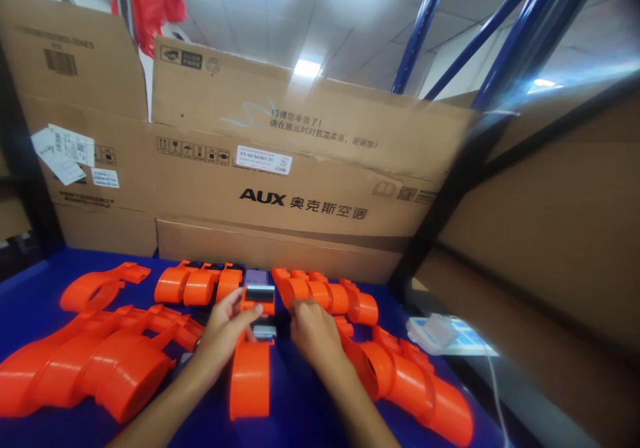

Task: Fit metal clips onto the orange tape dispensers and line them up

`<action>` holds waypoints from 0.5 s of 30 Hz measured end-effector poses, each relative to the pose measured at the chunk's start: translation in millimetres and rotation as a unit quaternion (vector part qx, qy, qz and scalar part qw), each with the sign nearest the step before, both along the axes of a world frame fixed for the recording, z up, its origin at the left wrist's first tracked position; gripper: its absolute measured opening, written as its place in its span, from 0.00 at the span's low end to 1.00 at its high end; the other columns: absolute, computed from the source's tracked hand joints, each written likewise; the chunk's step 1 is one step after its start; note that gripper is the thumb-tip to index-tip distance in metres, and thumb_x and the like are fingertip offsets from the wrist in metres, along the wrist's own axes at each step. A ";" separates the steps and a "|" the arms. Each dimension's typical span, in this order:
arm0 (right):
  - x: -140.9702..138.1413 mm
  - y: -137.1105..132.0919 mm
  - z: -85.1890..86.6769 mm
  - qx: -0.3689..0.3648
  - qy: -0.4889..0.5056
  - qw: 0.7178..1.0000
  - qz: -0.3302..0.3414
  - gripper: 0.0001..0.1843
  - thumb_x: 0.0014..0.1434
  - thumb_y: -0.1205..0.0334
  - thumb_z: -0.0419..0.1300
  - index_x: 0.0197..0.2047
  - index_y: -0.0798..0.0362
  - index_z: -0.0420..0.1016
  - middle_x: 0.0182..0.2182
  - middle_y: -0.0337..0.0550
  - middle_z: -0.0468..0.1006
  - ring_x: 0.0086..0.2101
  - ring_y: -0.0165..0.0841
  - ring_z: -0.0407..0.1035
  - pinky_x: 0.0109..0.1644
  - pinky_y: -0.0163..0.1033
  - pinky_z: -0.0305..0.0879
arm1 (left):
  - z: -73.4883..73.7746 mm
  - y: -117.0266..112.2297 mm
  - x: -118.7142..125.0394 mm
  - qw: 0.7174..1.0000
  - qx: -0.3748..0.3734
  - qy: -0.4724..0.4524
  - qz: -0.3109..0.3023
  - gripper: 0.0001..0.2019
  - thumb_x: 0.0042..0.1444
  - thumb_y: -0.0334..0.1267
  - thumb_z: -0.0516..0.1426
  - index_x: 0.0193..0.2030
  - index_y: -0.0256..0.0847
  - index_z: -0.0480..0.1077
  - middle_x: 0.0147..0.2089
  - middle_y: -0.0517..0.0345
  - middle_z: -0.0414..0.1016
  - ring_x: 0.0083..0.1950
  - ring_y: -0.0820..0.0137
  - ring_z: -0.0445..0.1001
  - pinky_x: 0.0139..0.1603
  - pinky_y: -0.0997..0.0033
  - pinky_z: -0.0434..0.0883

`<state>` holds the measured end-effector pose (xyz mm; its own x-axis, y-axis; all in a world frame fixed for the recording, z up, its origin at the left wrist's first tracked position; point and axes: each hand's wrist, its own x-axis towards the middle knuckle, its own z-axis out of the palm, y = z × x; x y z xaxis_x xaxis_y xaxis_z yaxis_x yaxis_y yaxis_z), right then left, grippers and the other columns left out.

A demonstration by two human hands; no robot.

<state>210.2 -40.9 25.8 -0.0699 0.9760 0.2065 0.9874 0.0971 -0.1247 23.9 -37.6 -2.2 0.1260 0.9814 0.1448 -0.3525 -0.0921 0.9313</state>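
Note:
My left hand [223,328] is closed on the head of an orange tape dispenser [259,307], with a black strip and a pale toothed edge at its top. Directly below stands another tape dispenser [251,383], its round orange band facing me and a grey strip at its far end. To the right, my right hand [313,331] has its fingers curled together, close to the back right row of tape dispensers [336,296]. Whatever those fingers may hold is hidden.
More orange dispensers lie at left [85,361], back left [173,285] and front right [410,385] on the blue surface [200,428]. Behind them rises a cardboard box wall [200,188]. A white power strip [440,335] with a cable sits at the right edge. A phone-like screen [257,277] is at the back.

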 end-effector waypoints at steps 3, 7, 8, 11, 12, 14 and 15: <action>6.4 1.5 6.2 0.099 0.126 0.986 0.044 0.08 0.59 0.69 0.54 0.38 0.52 0.73 0.39 0.50 0.79 0.42 0.43 0.73 0.44 0.44 0.67 | 0.2 0.3 0.7 1.000 -0.001 -0.003 0.000 0.20 0.50 0.46 0.67 0.47 0.37 0.73 0.35 0.54 0.80 0.18 0.77 0.69 0.21 0.76 0.68; 2.4 -0.2 6.0 0.129 0.408 0.895 0.128 0.06 0.63 0.61 0.56 0.44 0.50 0.68 0.37 0.45 0.76 0.31 0.36 0.73 0.34 0.39 0.71 | 0.8 0.6 1.2 1.000 0.007 -0.015 -0.002 0.19 0.49 0.45 0.67 0.45 0.36 0.75 0.39 0.50 0.81 0.26 0.70 0.76 0.23 0.76 0.70; -0.9 -1.7 4.3 0.115 0.473 0.861 0.146 0.08 0.63 0.58 0.57 0.45 0.49 0.66 0.37 0.44 0.75 0.29 0.35 0.73 0.31 0.39 0.72 | 0.8 0.6 1.2 1.000 0.007 -0.019 -0.001 0.19 0.50 0.45 0.67 0.45 0.36 0.75 0.39 0.49 0.81 0.26 0.70 0.76 0.23 0.76 0.70; -11.4 -6.0 -0.7 0.089 0.588 0.784 0.177 0.13 0.62 0.55 0.60 0.47 0.47 0.65 0.39 0.43 0.74 0.30 0.35 0.75 0.31 0.40 0.75 | 0.3 0.5 1.1 0.999 0.006 -0.030 0.009 0.18 0.50 0.45 0.67 0.45 0.36 0.76 0.40 0.48 0.82 0.23 0.73 0.74 0.21 0.76 0.68; -13.8 -6.9 -1.7 0.092 0.603 0.772 0.179 0.13 0.62 0.55 0.62 0.48 0.47 0.66 0.41 0.44 0.74 0.31 0.36 0.76 0.32 0.41 0.76 | 0.2 0.3 1.1 0.999 0.006 -0.033 0.012 0.19 0.50 0.45 0.67 0.45 0.36 0.76 0.40 0.48 0.82 0.22 0.74 0.73 0.21 0.77 0.68; -15.7 -7.0 -2.5 0.113 0.604 0.769 0.177 0.15 0.61 0.55 0.63 0.49 0.48 0.69 0.45 0.47 0.75 0.35 0.37 0.76 0.36 0.42 0.76 | 0.2 0.0 1.1 0.999 0.006 -0.036 0.010 0.20 0.50 0.44 0.67 0.47 0.35 0.75 0.40 0.48 0.81 0.22 0.74 0.73 0.21 0.77 0.68; -15.2 -6.4 -2.4 0.122 0.591 0.778 0.175 0.15 0.61 0.55 0.63 0.50 0.48 0.71 0.46 0.48 0.75 0.37 0.38 0.76 0.39 0.43 0.76 | 0.4 -0.2 1.1 0.999 0.006 -0.035 0.007 0.20 0.51 0.44 0.67 0.48 0.35 0.75 0.40 0.48 0.81 0.23 0.74 0.73 0.21 0.77 0.69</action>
